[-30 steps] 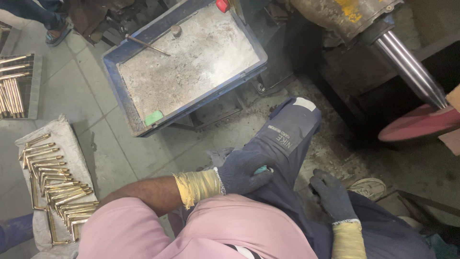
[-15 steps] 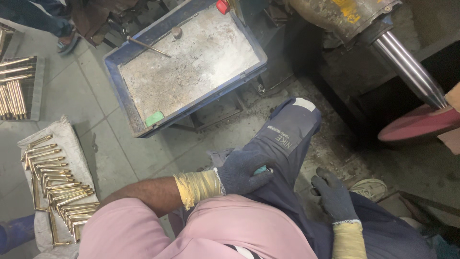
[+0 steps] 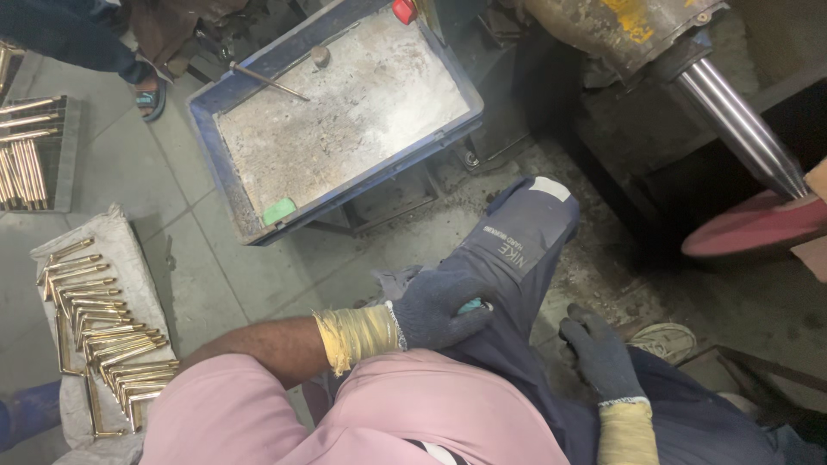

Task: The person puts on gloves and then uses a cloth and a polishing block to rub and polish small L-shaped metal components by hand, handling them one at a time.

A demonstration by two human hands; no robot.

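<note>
Nearest me, my left hand (image 3: 439, 310), in a dark knit glove with yellow tape round the wrist, lies on my left knee with its fingers curled shut around a small teal piece (image 3: 475, 306); only a sliver of that piece shows between the fingers, smooth and greenish-blue, so I cannot tell its shape. At about four o'clock from it, my right hand (image 3: 599, 353) wears a matching glove and taped cuff and rests on my right thigh, fingers loosely bent and holding nothing. At nine o'clock, on a grey cloth (image 3: 129, 258), lies a heap of bent brass tubes (image 3: 95, 336), too overlapped to count. Farther out at twelve o'clock stands one blue tray (image 3: 250, 224) with a dusty grey floor, one green tag (image 3: 278, 211) at its near corner and one thin metal rod (image 3: 269, 82).
</note>
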